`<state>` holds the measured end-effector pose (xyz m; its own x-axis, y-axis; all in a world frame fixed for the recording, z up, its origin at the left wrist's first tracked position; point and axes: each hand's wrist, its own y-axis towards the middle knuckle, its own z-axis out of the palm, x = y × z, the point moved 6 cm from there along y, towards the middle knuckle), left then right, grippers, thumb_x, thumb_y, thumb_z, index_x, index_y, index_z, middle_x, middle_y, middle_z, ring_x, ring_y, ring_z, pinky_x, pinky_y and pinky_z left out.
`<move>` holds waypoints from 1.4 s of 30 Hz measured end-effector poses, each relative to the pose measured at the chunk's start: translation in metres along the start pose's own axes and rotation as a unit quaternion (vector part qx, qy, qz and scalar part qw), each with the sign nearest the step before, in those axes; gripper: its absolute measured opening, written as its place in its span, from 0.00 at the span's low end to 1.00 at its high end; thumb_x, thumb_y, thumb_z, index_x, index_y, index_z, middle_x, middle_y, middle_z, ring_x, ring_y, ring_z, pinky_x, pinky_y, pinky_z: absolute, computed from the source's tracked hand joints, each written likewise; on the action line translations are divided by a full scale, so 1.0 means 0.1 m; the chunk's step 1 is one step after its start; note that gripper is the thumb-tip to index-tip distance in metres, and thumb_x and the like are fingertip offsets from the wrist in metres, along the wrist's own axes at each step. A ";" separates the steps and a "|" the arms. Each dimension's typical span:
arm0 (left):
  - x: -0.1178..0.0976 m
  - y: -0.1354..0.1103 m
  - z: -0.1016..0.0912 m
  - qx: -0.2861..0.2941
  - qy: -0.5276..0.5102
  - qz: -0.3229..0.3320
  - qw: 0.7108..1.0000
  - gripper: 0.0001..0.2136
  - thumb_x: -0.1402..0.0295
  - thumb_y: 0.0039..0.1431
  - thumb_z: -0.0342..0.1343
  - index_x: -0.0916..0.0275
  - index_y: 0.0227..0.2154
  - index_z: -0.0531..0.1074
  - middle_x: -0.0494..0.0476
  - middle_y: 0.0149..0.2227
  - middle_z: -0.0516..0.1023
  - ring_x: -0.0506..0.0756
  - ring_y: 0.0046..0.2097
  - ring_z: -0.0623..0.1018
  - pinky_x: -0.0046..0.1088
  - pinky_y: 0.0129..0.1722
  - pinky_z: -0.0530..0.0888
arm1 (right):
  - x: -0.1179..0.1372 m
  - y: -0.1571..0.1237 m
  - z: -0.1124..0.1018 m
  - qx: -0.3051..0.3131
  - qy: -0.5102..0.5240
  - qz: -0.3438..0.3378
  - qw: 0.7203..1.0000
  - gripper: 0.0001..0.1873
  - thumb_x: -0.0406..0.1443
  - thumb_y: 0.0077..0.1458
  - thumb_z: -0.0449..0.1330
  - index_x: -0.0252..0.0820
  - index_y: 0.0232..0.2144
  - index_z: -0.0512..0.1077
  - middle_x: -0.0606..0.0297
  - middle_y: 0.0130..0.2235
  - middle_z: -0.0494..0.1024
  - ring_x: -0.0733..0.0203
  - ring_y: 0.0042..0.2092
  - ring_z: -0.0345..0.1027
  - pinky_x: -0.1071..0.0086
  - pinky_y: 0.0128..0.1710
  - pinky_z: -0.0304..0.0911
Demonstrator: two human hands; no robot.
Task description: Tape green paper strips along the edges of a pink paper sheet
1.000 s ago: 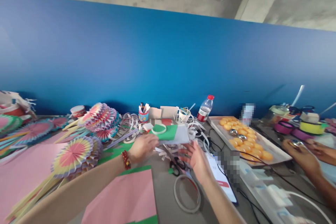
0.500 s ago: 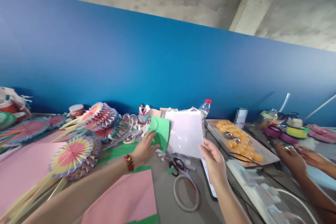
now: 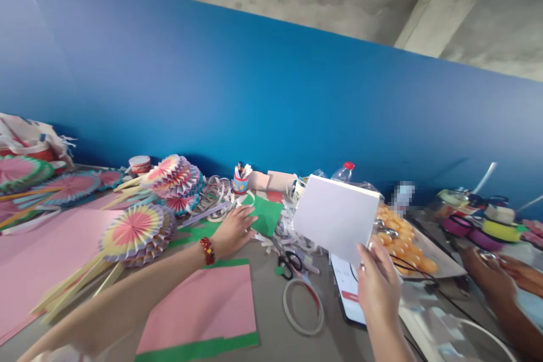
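So the pale sheets [image 3: 333, 215] are pinched at their near-right corner by the right hand [image 3: 379, 280], lying far and left of those fingers, long axis roughly left-right. Meanwhile the left hand [image 3: 231, 232] is loosely spread near the green paper [image 3: 268, 215]; can't tell if they touch. Sheet count's unclear, bottle [image 3: 343, 173] half blocked.

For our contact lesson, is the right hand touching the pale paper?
Touching: the head view shows the right hand gripping the pale paper near one corner.
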<state>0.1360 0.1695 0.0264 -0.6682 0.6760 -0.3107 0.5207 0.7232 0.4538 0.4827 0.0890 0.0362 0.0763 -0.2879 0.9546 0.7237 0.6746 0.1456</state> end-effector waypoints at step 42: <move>-0.07 -0.89 -0.54 -0.039 -0.576 -0.314 0.754 0.21 0.49 0.51 0.64 0.64 0.31 0.72 0.52 0.31 0.74 0.51 0.33 0.75 0.24 0.31 0.72 | 0.01 -0.92 0.98 0.350 -0.163 -0.033 0.922 0.23 0.50 0.52 0.65 0.44 0.44 0.72 0.61 0.35 0.80 0.54 0.36 0.74 0.67 0.32 0.70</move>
<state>0.0658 0.0922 0.0332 0.1579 -0.0891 -0.9834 0.2321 0.9714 -0.0508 0.3491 0.0934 0.0497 -0.2452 -0.2016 0.9483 0.0901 0.9692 0.2294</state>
